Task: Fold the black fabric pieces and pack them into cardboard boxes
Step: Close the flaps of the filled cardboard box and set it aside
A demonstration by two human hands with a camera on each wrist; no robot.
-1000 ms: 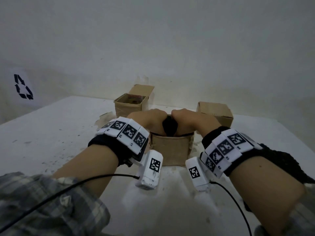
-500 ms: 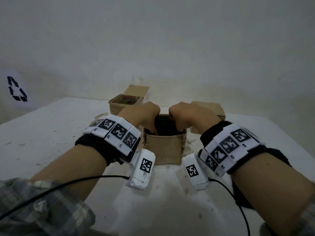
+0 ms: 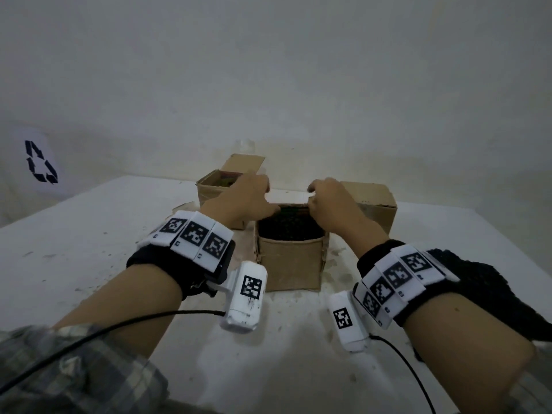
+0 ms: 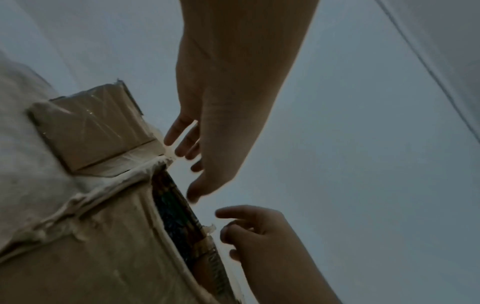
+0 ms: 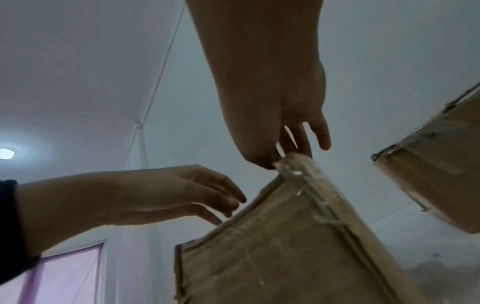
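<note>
**Fabric's in, flaps next**

Black fabric sits packed inside the near cardboard box mid-bench. Left hand and right hand hover at the far rim, each grip released, holding nothing. Packing looks done; next, I'd say, the far flap wants folding over

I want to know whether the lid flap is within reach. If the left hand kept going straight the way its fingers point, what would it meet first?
Probably the white flap standing at the far rim of the near box. The left hand points there, though depth is unclear.
</note>
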